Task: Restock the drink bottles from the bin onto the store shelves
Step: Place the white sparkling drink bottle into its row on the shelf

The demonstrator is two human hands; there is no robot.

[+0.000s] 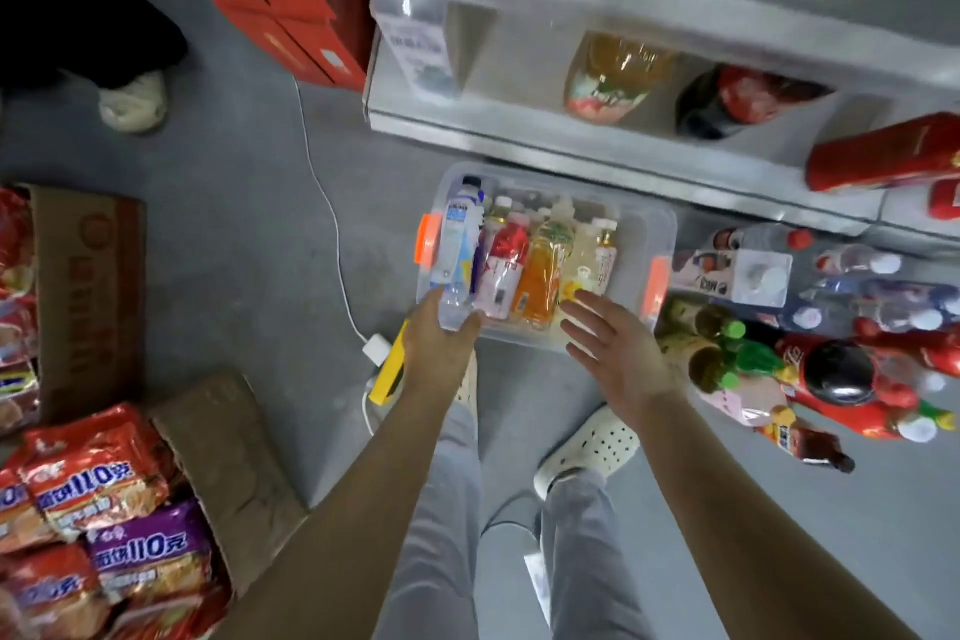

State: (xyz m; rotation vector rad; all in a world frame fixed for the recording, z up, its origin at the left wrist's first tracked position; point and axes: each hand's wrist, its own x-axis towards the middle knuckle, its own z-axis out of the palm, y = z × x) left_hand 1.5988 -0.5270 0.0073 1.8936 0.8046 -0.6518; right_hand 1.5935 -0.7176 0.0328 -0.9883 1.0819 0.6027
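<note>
The left hand (441,338) curls its fingers round the base of a clear blue-labelled bottle (460,244), which is tilted up over the left end of the bin (647,224) on the floor (249,234). The right hand (613,343) is spread flat, fingers apart, holding nothing, over the bin's near edge. More drink bottles (540,276) lie side by side inside, below the shelves (519,133).

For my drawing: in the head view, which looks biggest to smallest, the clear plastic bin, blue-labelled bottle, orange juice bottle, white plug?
clear plastic bin
blue-labelled bottle (held up nearer, so looks bigger)
orange juice bottle
white plug
</note>
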